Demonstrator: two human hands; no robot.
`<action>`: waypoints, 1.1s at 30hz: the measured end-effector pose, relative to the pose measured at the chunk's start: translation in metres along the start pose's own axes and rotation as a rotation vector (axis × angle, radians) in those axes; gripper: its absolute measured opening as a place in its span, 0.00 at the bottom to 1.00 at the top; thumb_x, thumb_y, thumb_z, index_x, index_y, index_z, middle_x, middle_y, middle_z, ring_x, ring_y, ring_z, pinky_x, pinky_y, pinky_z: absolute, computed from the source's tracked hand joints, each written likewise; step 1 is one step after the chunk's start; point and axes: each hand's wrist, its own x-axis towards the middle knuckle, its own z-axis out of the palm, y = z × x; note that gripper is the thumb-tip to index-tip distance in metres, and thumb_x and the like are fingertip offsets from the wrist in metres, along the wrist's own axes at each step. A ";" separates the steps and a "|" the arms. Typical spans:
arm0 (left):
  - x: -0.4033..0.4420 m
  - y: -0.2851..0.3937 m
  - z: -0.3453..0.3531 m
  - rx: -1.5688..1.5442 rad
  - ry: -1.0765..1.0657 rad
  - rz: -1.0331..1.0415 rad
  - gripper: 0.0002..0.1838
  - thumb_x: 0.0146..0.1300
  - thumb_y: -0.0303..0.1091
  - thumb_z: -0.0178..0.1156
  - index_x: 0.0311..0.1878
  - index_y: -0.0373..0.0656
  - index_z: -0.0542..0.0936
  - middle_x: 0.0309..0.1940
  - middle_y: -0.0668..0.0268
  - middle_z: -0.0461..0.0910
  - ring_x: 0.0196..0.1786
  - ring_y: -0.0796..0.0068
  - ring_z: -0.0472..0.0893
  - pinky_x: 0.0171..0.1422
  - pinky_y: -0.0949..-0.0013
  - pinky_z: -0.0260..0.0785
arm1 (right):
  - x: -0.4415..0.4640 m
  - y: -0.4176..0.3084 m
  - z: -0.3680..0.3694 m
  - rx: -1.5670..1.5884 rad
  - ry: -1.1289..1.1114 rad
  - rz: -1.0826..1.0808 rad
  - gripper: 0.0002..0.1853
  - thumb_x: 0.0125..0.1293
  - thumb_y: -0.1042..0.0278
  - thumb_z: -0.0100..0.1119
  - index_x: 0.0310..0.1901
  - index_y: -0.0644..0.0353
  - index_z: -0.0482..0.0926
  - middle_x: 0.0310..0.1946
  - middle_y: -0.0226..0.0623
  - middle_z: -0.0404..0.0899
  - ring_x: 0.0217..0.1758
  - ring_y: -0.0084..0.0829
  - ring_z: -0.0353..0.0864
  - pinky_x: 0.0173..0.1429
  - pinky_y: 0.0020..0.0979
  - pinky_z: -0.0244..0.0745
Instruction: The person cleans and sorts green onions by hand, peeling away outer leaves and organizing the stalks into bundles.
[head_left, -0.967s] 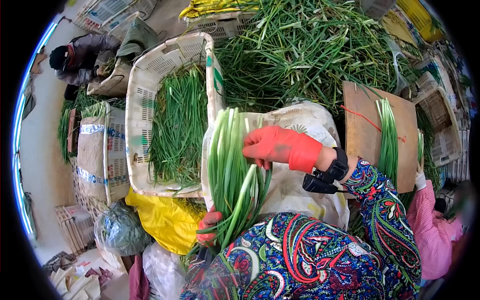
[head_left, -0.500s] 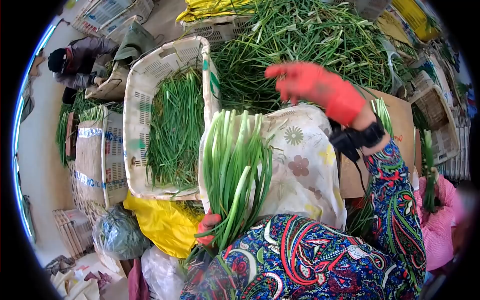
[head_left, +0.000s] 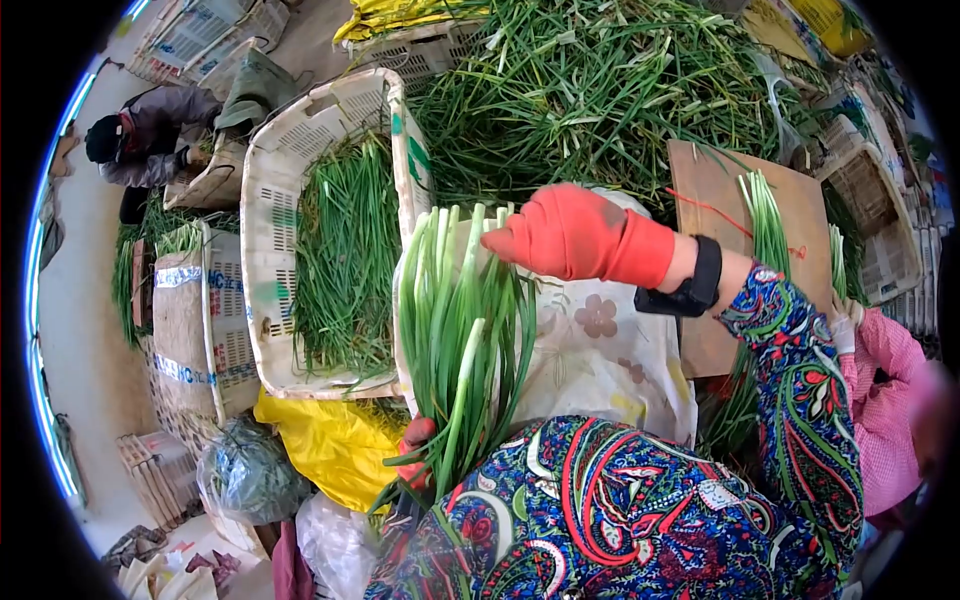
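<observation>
A bunch of green stalks (head_left: 455,330) with pale ends upward stands over my lap. Around its lower part my left hand (head_left: 417,450), in a red glove, is closed; the stalks hide part of it. My right hand (head_left: 560,235), also red-gloved, is closed at the upper right of the bunch, beside the pale ends. Whether a stalk is between its fingers is hidden. A patterned cloth (head_left: 590,350) lies beneath and right of the bunch.
A white crate (head_left: 255,260) of greens stands left, a large heap of stalks (head_left: 610,90) ahead. Right is a brown board (head_left: 710,230) with a bunch and red tie. A co-worker in pink (head_left: 885,400) sits right; another person (head_left: 160,125) is at upper left. A yellow bag (head_left: 330,445) lies lower left.
My right hand swung out over the heap, away from the bunch, and has come back to its pale ends, closed. My left hand still holds the bunch. The co-worker's bunch has moved.
</observation>
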 end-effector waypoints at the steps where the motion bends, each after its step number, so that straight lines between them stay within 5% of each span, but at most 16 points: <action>1: 0.000 0.001 0.001 -0.007 0.001 0.000 0.35 0.54 0.38 0.60 0.65 0.42 0.59 0.60 0.51 0.63 0.60 0.55 0.67 0.58 0.51 0.67 | 0.004 0.002 -0.006 -0.095 0.015 -0.068 0.09 0.50 0.69 0.55 0.35 0.55 0.73 0.17 0.25 0.62 0.18 0.26 0.65 0.18 0.27 0.60; 5: 0.001 0.003 0.007 -0.018 0.000 -0.013 0.35 0.54 0.37 0.60 0.64 0.41 0.58 0.59 0.50 0.64 0.58 0.54 0.69 0.58 0.52 0.67 | 0.014 0.013 -0.015 -0.033 -0.109 -0.114 0.09 0.51 0.69 0.54 0.36 0.56 0.73 0.17 0.28 0.63 0.18 0.28 0.67 0.18 0.29 0.61; 8: 0.000 0.003 0.009 -0.030 -0.001 -0.012 0.35 0.54 0.37 0.60 0.64 0.40 0.58 0.58 0.49 0.65 0.57 0.54 0.70 0.58 0.52 0.67 | 0.017 0.015 -0.014 0.437 -0.196 0.161 0.04 0.53 0.67 0.50 0.28 0.55 0.71 0.19 0.33 0.74 0.22 0.37 0.76 0.24 0.33 0.70; 11: -0.001 0.002 0.012 -0.048 0.002 -0.002 0.35 0.54 0.36 0.60 0.64 0.39 0.58 0.57 0.49 0.66 0.56 0.54 0.71 0.57 0.52 0.67 | 0.031 0.011 -0.043 1.202 -0.048 1.029 0.10 0.61 0.66 0.48 0.39 0.60 0.76 0.25 0.30 0.78 0.23 0.21 0.74 0.30 0.23 0.71; 12: -0.002 0.002 0.013 -0.058 0.001 0.006 0.35 0.54 0.36 0.60 0.64 0.39 0.58 0.57 0.49 0.66 0.55 0.53 0.71 0.57 0.52 0.67 | 0.032 0.013 -0.047 1.318 -0.063 1.106 0.11 0.62 0.65 0.49 0.39 0.63 0.76 0.24 0.28 0.76 0.24 0.17 0.73 0.30 0.20 0.70; 15: 0.000 0.000 0.017 -0.084 -0.002 0.023 0.35 0.53 0.35 0.59 0.64 0.38 0.58 0.56 0.48 0.67 0.54 0.53 0.72 0.57 0.52 0.67 | 0.028 -0.026 -0.043 1.599 -0.220 1.013 0.14 0.59 0.61 0.56 0.42 0.62 0.75 0.25 0.28 0.76 0.27 0.16 0.73 0.32 0.21 0.69; 18: 0.004 -0.004 0.027 -0.105 0.015 0.032 0.35 0.53 0.35 0.59 0.64 0.37 0.58 0.55 0.47 0.68 0.53 0.53 0.73 0.57 0.52 0.67 | 0.031 -0.062 -0.036 1.418 -0.584 0.942 0.13 0.58 0.61 0.55 0.40 0.59 0.75 0.26 0.31 0.76 0.29 0.20 0.75 0.35 0.24 0.71; 20: 0.003 -0.004 0.030 -0.117 0.015 0.034 0.35 0.53 0.34 0.59 0.64 0.37 0.58 0.55 0.47 0.68 0.52 0.53 0.74 0.56 0.52 0.68 | 0.027 -0.074 -0.027 1.705 -0.529 1.087 0.10 0.60 0.64 0.52 0.38 0.61 0.75 0.27 0.30 0.77 0.29 0.20 0.76 0.35 0.23 0.72; 26: -0.005 0.006 0.002 -0.023 -0.046 0.018 0.35 0.55 0.41 0.59 0.63 0.37 0.59 0.57 0.47 0.66 0.53 0.51 0.73 0.55 0.51 0.69 | 0.026 -0.037 -0.050 1.790 -0.187 1.095 0.09 0.62 0.66 0.51 0.36 0.63 0.76 0.28 0.33 0.79 0.29 0.23 0.79 0.35 0.22 0.74; 28: -0.006 0.004 -0.002 0.014 -0.051 0.017 0.35 0.55 0.43 0.60 0.63 0.37 0.60 0.57 0.47 0.65 0.52 0.51 0.73 0.54 0.50 0.70 | 0.029 -0.004 -0.065 1.643 -0.035 1.173 0.10 0.61 0.63 0.54 0.37 0.62 0.76 0.32 0.36 0.80 0.32 0.25 0.80 0.34 0.21 0.74; 32: -0.006 0.004 0.002 -0.029 -0.086 -0.014 0.38 0.55 0.43 0.60 0.63 0.35 0.57 0.58 0.46 0.65 0.50 0.52 0.74 0.52 0.51 0.71 | -0.001 0.088 -0.067 1.429 0.518 0.754 0.16 0.63 0.60 0.51 0.47 0.61 0.74 0.41 0.36 0.78 0.41 0.25 0.79 0.45 0.23 0.71; 33: -0.005 0.005 0.003 -0.044 -0.093 -0.020 0.38 0.55 0.43 0.60 0.63 0.35 0.57 0.58 0.46 0.65 0.50 0.52 0.74 0.52 0.51 0.71 | 0.000 0.099 -0.075 1.231 0.587 0.929 0.19 0.62 0.58 0.52 0.50 0.61 0.73 0.41 0.35 0.78 0.42 0.24 0.78 0.45 0.23 0.69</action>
